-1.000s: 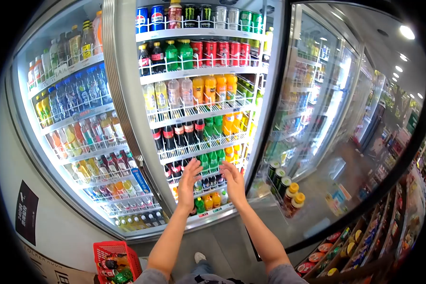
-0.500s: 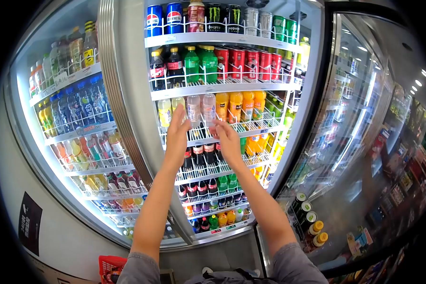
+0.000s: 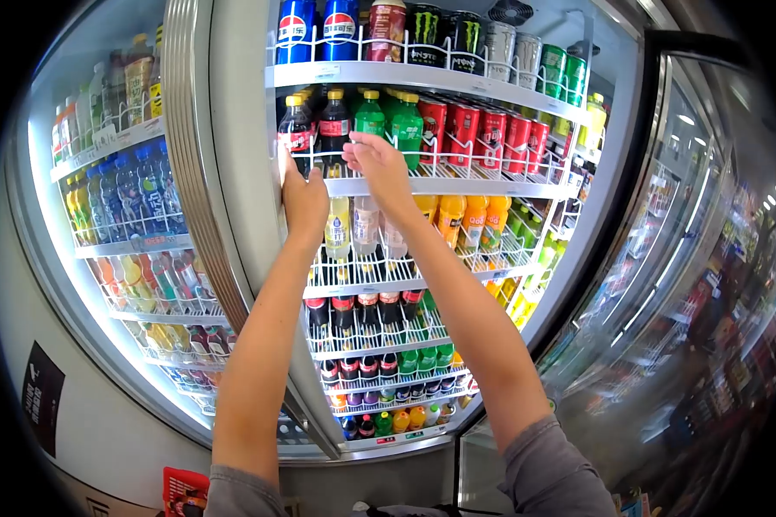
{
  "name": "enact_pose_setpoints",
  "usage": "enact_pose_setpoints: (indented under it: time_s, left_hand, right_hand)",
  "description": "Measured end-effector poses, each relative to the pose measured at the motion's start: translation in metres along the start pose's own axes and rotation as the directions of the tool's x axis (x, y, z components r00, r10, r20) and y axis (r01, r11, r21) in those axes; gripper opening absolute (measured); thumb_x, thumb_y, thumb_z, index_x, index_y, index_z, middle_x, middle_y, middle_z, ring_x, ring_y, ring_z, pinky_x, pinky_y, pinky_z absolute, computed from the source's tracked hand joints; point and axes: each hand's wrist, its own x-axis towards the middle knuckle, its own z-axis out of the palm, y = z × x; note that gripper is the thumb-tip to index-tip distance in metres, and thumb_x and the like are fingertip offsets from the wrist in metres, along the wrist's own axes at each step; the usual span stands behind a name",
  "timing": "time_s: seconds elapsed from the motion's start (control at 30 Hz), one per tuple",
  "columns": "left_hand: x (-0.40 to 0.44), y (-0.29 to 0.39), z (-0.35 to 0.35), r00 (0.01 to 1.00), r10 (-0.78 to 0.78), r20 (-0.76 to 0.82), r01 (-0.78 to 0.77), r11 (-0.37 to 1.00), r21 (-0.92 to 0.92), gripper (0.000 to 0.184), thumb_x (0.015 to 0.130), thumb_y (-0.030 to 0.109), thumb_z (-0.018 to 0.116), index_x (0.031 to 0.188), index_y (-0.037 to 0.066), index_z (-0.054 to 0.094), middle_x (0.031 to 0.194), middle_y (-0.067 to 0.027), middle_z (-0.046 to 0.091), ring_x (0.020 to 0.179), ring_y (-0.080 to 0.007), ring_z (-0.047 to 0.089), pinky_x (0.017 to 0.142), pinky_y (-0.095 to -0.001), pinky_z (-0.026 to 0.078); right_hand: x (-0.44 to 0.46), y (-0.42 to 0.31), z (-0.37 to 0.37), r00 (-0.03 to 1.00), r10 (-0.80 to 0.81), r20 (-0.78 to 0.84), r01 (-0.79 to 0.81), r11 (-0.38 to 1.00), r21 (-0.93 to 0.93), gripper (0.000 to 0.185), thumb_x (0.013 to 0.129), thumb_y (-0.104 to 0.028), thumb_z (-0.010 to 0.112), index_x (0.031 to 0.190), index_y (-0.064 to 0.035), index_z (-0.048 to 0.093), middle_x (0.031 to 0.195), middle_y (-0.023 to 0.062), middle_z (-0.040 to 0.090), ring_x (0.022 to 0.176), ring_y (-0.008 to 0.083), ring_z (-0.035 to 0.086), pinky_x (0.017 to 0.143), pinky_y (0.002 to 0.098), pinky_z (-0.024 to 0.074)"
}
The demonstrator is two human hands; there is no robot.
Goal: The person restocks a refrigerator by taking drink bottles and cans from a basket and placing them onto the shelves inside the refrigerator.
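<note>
My left hand (image 3: 305,196) is raised to the left end of the second shelf. Its fingers and thumb are apart, one on each side of the lower part of a cola bottle (image 3: 296,127) with a yellow cap; whether they touch it I cannot tell. My right hand (image 3: 379,172), loosely curled with thumb and fingers apart, is in front of the same shelf's white wire rail. Nothing shows in it. Beside it stand a second cola bottle (image 3: 334,125) and green soda bottles (image 3: 404,129). Red cans (image 3: 462,133) follow to the right.
Pepsi cans (image 3: 340,33) and black Monster cans (image 3: 424,36) line the top shelf. Below my hands are pale bottles (image 3: 338,226) and orange juice bottles (image 3: 450,220). An open glass door (image 3: 612,258) stands right. A red basket (image 3: 184,491) is at lower left.
Both hands have moved up and left, from the pale bottles on the third shelf to the cola bottles on the second. The view has shifted closer to the shelves.
</note>
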Motion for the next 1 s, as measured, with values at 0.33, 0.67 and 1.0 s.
enact_pose_setpoints:
  time_s: [0.33,0.67,1.0]
  left_hand:
    - [0.019,-0.042,-0.003,0.998,-0.050,0.034,0.043,0.982,0.181,0.072,0.091,0.007,0.051,0.154,0.004,0.014,0.152,-0.0221,0.033,0.140,-0.0320,0.034,0.113,-0.0360,0.028]
    - [0.008,-0.012,-0.001,0.999,0.039,0.003,-0.039,0.987,0.155,0.075,0.089,0.002,0.052,0.153,0.004,0.013,0.145,-0.0223,0.041,0.132,-0.0345,0.042,0.107,-0.0386,0.035]
    - [0.000,-0.024,0.002,0.962,0.262,-0.069,-0.233,0.930,0.283,0.079,0.089,0.013,0.064,0.150,-0.003,0.018,0.144,-0.0276,0.039,0.132,-0.0412,0.039,0.110,-0.0439,0.031]
  right_hand:
    - [0.101,0.033,0.062,0.987,-0.159,0.023,0.139,0.774,-0.617,0.093,0.071,-0.052,0.078,0.132,0.0100,0.047,0.110,0.0260,0.066,0.101,0.0333,0.067,0.089,0.0370,0.0520]
    - [0.077,0.048,0.075,0.797,-0.600,0.074,0.541,0.653,-0.530,0.055,0.071,-0.022,0.081,0.115,0.0018,0.057,0.104,0.0184,0.065,0.091,0.0352,0.064,0.081,0.0421,0.0517]
    - [0.035,-0.013,0.058,0.770,-0.638,-0.021,0.542,0.672,-0.505,0.058,0.075,-0.020,0.081,0.121,0.0016,0.054,0.109,0.0138,0.062,0.091,0.0251,0.065,0.079,0.0318,0.0517]
